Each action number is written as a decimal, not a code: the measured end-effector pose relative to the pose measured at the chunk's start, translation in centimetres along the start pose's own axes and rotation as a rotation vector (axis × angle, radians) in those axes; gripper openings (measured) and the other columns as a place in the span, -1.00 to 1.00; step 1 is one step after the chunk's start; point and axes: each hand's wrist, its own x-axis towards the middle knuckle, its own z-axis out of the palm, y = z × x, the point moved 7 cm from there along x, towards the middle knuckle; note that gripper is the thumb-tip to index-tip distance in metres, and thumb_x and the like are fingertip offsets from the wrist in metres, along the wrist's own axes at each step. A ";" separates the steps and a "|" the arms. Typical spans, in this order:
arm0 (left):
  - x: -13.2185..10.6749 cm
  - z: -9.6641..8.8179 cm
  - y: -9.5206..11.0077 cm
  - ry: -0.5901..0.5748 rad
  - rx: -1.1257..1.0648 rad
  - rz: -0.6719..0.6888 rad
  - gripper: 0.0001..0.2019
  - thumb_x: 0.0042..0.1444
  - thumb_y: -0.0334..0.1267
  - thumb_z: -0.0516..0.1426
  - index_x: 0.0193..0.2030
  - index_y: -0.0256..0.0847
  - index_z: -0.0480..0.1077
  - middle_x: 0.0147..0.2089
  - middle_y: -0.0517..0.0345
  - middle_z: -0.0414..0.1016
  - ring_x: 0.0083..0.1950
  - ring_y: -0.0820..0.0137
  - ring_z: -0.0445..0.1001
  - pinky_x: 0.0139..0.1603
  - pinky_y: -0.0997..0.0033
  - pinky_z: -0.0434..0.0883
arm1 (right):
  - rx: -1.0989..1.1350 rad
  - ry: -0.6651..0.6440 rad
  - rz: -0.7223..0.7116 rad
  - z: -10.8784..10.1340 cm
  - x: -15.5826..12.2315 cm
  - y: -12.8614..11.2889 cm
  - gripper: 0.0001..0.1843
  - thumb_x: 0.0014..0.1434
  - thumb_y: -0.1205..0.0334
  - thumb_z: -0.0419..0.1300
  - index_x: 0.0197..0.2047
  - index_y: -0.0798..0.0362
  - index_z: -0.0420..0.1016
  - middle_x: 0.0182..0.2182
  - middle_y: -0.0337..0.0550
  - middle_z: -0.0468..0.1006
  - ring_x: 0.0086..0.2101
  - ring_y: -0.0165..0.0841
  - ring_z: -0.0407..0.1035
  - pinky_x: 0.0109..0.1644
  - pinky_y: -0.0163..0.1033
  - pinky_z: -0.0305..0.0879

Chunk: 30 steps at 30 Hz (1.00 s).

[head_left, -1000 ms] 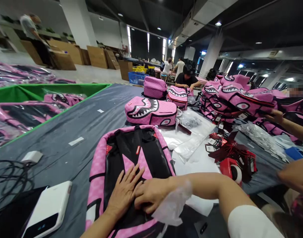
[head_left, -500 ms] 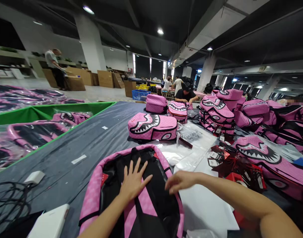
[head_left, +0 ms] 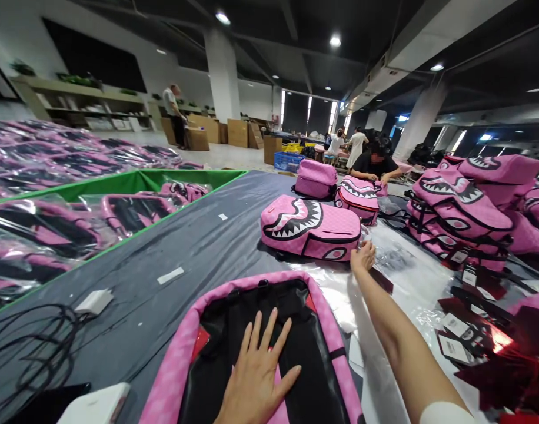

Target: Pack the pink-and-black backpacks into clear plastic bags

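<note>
A pink and black backpack (head_left: 338, 365) lies in front of me with its black padded back panel facing up. My left hand (head_left: 263, 359) presses flat on that panel, fingers spread. Farther off, my right hand (head_left: 363, 257) is stretched out beside the end of a pink shark-face backpack (head_left: 313, 227). Its fingers are curled at a crumpled clear plastic bag (head_left: 365, 234), partly hidden by the hand. A dark red hang tag (head_left: 382, 280) lies beside the right wrist, and clear plastic sheets (head_left: 402, 259) spread to the right.
Stacked pink shark backpacks (head_left: 461, 206) stand at the right, with red and black tags (head_left: 459, 330) nearer. A green-edged bin (head_left: 225, 176) of plastic-wrapped backpacks lies left. Cables (head_left: 44, 347) and a white box-shaped device (head_left: 95, 405) sit front left. A co-worker (head_left: 378, 162) handles a bag across the table.
My right hand has moved from beside the near backpack out to the crumpled plastic by the shark-face backpack. My left hand stays flat on the back panel. The view has swung left.
</note>
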 end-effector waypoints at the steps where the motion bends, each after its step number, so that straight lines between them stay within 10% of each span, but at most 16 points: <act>1: 0.0 -0.2 0.1 0.003 -0.001 -0.001 -0.20 0.24 0.24 0.08 0.54 0.07 -0.04 0.60 0.05 -0.10 0.54 -0.13 -0.04 0.43 -0.15 0.09 | -0.051 0.006 -0.038 -0.1 1.1 0.4 -0.42 0.16 0.42 0.13 0.27 0.11 0.34 0.26 0.27 0.27 0.26 0.06 0.17 0.26 0.09 0.15; 9: 0.2 -0.7 0.3 0.004 -0.009 -0.044 -0.16 0.21 0.31 0.07 0.54 0.10 -0.07 0.60 0.05 -0.11 0.52 -0.16 -0.01 0.37 -0.15 0.20 | -0.399 -0.129 -0.493 -0.4 4.8 -0.9 -0.67 -0.05 0.44 0.32 -0.14 0.13 0.57 0.09 0.32 0.50 0.24 0.10 0.21 0.29 0.12 0.00; 15: 0.4 -0.2 0.3 -0.002 -0.038 -0.046 -0.15 0.21 0.32 0.06 0.55 0.09 -0.09 0.60 0.01 -0.12 0.52 -0.19 0.00 0.32 -0.19 0.27 | -0.359 -0.066 -0.736 -3.2 3.6 -8.9 -0.86 -0.02 0.32 0.37 -0.33 -0.02 0.55 -0.22 0.12 0.61 0.08 0.09 0.37 0.29 0.18 -0.02; 20: 0.1 0.5 0.2 -0.056 -0.093 -0.087 -0.16 0.22 0.27 0.10 0.54 0.15 -0.10 0.61 0.08 -0.16 0.54 -0.19 -0.05 0.36 -0.23 0.23 | -0.064 -0.002 -0.952 -5.8 -1.3 -23.4 -0.72 0.12 0.09 0.32 -0.48 0.05 0.40 -0.38 0.05 0.55 -0.01 -0.05 0.38 0.21 0.17 0.15; 24: 0.0 0.5 0.1 -0.013 -0.096 -0.053 -0.18 0.23 0.29 0.09 0.54 0.11 -0.06 0.60 0.03 -0.10 0.53 -0.23 -0.03 0.34 -0.27 0.25 | 0.007 -0.064 -0.958 -3.0 -8.9 -33.3 -0.64 0.20 0.04 0.31 -0.45 0.13 0.41 -0.37 -0.02 0.55 0.02 -0.10 0.35 0.22 0.18 0.15; 27: -0.1 0.6 0.1 0.012 -0.093 -0.025 -0.19 0.23 0.27 0.10 0.53 0.09 -0.02 0.59 0.01 -0.07 0.53 -0.24 -0.03 0.33 -0.28 0.25 | 0.020 -0.203 -0.969 0.7 -14.1 -35.8 -0.52 0.26 -0.18 0.24 -0.36 0.12 0.47 -0.37 -0.08 0.55 -0.08 -0.15 0.42 0.13 0.09 0.28; 30: -0.1 0.8 0.1 -0.001 -0.106 -0.041 -0.17 0.21 0.26 0.13 0.53 0.10 -0.02 0.59 0.03 -0.06 0.53 -0.22 -0.03 0.36 -0.26 0.22 | 0.147 -0.295 -0.991 2.6 -15.5 -33.4 -0.62 0.27 -0.15 0.25 -0.21 0.03 0.48 -0.19 -0.13 0.58 -0.03 -0.22 0.40 0.08 -0.17 0.30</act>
